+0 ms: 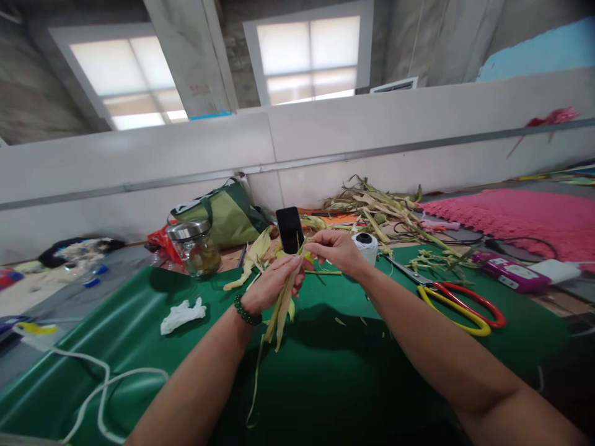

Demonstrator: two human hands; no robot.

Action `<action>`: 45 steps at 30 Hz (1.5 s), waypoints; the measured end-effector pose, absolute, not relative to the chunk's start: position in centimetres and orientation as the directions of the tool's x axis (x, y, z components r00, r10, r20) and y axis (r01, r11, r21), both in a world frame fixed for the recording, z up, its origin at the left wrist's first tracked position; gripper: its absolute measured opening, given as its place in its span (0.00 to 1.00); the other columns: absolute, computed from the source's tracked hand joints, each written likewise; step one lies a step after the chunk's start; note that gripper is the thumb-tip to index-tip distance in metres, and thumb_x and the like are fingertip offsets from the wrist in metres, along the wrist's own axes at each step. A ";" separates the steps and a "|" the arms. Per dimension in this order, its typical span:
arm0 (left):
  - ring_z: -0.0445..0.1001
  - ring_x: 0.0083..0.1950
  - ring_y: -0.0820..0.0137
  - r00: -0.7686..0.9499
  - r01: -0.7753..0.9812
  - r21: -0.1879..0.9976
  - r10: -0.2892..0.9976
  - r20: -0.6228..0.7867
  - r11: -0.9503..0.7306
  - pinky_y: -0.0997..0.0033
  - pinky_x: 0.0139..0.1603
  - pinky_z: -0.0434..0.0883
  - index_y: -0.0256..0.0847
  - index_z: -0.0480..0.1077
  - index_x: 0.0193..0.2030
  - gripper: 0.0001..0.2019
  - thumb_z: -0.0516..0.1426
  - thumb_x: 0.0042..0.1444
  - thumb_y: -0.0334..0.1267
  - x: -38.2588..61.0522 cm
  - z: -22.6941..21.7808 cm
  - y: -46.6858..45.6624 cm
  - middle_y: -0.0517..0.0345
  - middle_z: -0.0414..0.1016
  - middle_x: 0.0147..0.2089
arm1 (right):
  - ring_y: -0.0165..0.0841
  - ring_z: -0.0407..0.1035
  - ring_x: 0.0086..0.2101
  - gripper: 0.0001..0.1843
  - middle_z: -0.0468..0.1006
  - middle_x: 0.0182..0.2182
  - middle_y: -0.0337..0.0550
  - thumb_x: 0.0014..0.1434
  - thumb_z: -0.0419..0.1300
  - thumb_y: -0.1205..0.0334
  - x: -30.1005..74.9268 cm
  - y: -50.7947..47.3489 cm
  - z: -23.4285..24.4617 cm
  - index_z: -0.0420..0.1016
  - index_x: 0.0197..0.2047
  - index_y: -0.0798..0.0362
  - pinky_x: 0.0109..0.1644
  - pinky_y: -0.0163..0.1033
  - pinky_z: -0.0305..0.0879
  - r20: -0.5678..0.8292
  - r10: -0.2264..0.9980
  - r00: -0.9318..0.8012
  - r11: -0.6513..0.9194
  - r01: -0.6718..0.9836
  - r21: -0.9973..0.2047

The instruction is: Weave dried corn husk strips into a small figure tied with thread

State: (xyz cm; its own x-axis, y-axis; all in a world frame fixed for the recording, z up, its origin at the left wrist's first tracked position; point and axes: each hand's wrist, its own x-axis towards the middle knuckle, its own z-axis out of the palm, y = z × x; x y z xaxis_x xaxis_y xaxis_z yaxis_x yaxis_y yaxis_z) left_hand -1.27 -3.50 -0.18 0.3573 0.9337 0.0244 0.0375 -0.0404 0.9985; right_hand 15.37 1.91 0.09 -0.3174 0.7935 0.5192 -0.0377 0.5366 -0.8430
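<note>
Apparently midway, holding pale corn husks (284, 303) in front of the phone (289, 230), clasped in left fingers (285, 267) and pinched near the top by right fingers (321, 248), judging by dangling loose ends (268, 331) and plenty left in the leafy pile (369, 203) behind and right of the phone.

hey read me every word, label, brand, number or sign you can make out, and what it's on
No text is readable.
Concrete pillar: faint reddish marks, too blurred to read.
Purple pack: white patches, any print too small to read.
Phone: dark screen, no text visible.
Husk strips in the left hand: no writing visible.
</note>
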 end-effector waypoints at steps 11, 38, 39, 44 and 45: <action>0.58 0.19 0.79 0.388 -0.072 0.997 0.920 0.057 -0.031 0.77 0.20 0.59 0.39 0.63 0.28 0.19 0.59 0.50 0.54 -1.3 0.0 -3.6 0.67 0.58 0.20 | 0.25 0.68 0.25 0.16 0.76 0.24 0.37 0.46 0.67 0.55 15.3 1.6 0.1 0.75 0.35 0.57 0.26 0.29 0.62 0.376 0.704 -0.603 0.361 -0.152 -0.920; 0.60 0.23 0.79 0.293 -0.323 0.946 0.950 0.103 -0.003 0.80 0.26 0.65 0.37 0.63 0.25 0.11 0.59 0.53 0.38 -1.4 0.1 -2.5 0.64 0.60 0.21 | 0.24 0.63 0.20 0.21 0.73 0.23 0.35 0.51 0.61 0.44 15.8 2.4 0.1 0.74 0.39 0.53 0.25 0.31 0.62 0.577 0.792 -0.201 0.569 -0.100 -0.816; 0.61 0.23 0.79 0.225 -0.368 0.929 0.966 0.123 -0.032 0.80 0.27 0.66 0.37 0.64 0.25 0.10 0.59 0.54 0.37 -1.7 0.1 -2.2 0.64 0.62 0.22 | 0.25 0.63 0.21 0.22 0.73 0.23 0.36 0.52 0.59 0.43 16.5 2.7 0.4 0.74 0.40 0.53 0.26 0.31 0.62 0.599 0.790 -0.131 0.593 -0.083 -0.801; 0.66 0.25 0.78 0.016 -0.499 0.857 0.987 0.159 -0.130 0.79 0.30 0.69 0.36 0.66 0.27 0.09 0.58 0.56 0.35 -3.3 0.7 -1.2 0.62 0.65 0.22 | 0.28 0.65 0.24 0.15 0.74 0.23 0.39 0.55 0.58 0.52 19.5 4.7 0.8 0.78 0.32 0.55 0.29 0.33 0.61 0.633 0.760 -0.151 0.638 0.361 -0.680; 0.66 0.24 0.78 0.007 -0.507 0.851 0.987 0.161 -0.135 0.79 0.30 0.69 0.36 0.66 0.27 0.09 0.58 0.57 0.35 -3.5 0.8 -1.1 0.62 0.65 0.22 | 0.29 0.67 0.26 0.13 0.76 0.24 0.40 0.55 0.58 0.56 19.7 4.9 0.7 0.78 0.31 0.56 0.31 0.33 0.61 0.595 0.772 -0.222 0.618 0.481 -0.622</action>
